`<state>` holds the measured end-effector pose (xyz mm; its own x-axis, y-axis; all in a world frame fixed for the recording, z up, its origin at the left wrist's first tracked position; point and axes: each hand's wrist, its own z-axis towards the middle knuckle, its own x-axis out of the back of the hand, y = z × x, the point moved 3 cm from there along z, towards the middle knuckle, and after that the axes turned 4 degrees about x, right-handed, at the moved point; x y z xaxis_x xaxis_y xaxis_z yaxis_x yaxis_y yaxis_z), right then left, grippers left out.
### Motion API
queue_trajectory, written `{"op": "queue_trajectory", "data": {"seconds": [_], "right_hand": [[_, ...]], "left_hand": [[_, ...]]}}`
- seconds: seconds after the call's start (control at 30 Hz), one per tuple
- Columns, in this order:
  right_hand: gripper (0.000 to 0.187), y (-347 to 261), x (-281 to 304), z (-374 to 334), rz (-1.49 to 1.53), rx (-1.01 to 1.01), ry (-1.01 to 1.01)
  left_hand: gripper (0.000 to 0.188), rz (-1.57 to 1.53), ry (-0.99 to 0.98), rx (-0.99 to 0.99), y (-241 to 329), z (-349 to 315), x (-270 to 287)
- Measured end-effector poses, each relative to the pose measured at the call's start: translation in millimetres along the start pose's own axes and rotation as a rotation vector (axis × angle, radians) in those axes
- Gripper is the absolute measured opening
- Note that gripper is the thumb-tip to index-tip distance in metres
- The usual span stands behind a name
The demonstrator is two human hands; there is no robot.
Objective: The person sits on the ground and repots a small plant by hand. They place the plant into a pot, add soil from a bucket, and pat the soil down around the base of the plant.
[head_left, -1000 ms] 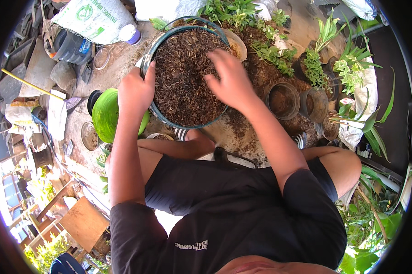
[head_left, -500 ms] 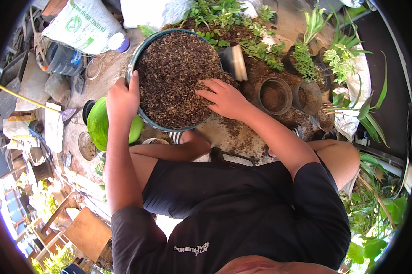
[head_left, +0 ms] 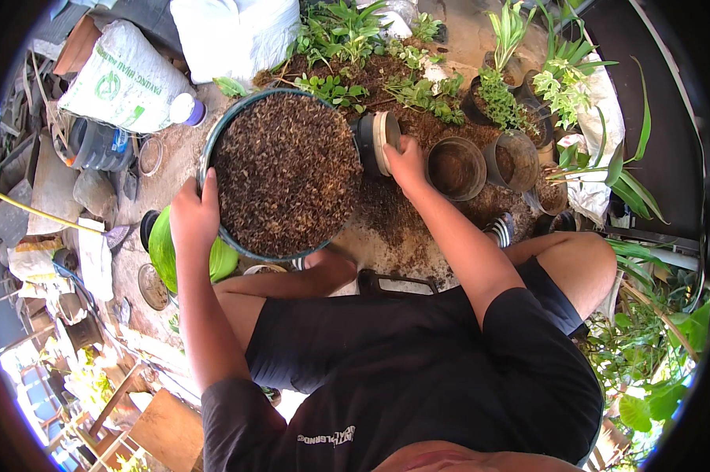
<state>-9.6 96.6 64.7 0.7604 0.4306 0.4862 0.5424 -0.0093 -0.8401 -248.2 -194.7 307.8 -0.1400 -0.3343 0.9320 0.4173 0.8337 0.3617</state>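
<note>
A round dark-green basin (head_left: 211,149) full of brown, flaky potting mix (head_left: 288,173) is in front of me. My left hand (head_left: 195,214) is closed on its left rim, the thumb lying over the edge. To the right of the basin, a black plant pot (head_left: 381,143) with a thick beige rim lies on its side. My right hand (head_left: 406,164) grips that rim; some of its fingers are hidden behind the pot. Loose soil (head_left: 390,208) is spread on the ground below the pot.
Two used pots, one dark (head_left: 456,169) and one grey (head_left: 512,161), stand to the right. Uprooted leafy plants (head_left: 335,43) lie on soil at the back. A white sack (head_left: 127,79) and a white-and-purple container (head_left: 186,109) are at the far left. A green rounded object (head_left: 164,250) sits beside my left forearm.
My right hand has left the potting mix in the basin and moved right onto the pot's rim. My left hand still holds the basin rim.
</note>
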Motion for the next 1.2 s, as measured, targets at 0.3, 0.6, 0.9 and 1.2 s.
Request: {"op": "queue_trajectory", "data": {"seconds": [0.3,0.6,0.9,1.2], "right_hand": [[0.048,13.9,-45.3,17.9,-0.046,-0.011,-0.313],[0.026,-21.7,37.4,17.0,-0.515,0.432,-0.217],[0.013,-40.6,52.5,53.1,-0.905,0.824,-0.155],[0.019,-26.1,37.9,67.6,-1.073,0.843,-0.142]], "left_hand": [[0.052,0.028,0.028,-0.054,-23.4,2.4,9.1],[0.051,-0.061,-0.027,0.06,-33.7,9.4,12.5],[0.052,-0.082,-0.021,0.035,-40.5,26.9,12.9],[0.056,-0.039,-0.004,0.042,-28.7,15.6,13.2]]}}
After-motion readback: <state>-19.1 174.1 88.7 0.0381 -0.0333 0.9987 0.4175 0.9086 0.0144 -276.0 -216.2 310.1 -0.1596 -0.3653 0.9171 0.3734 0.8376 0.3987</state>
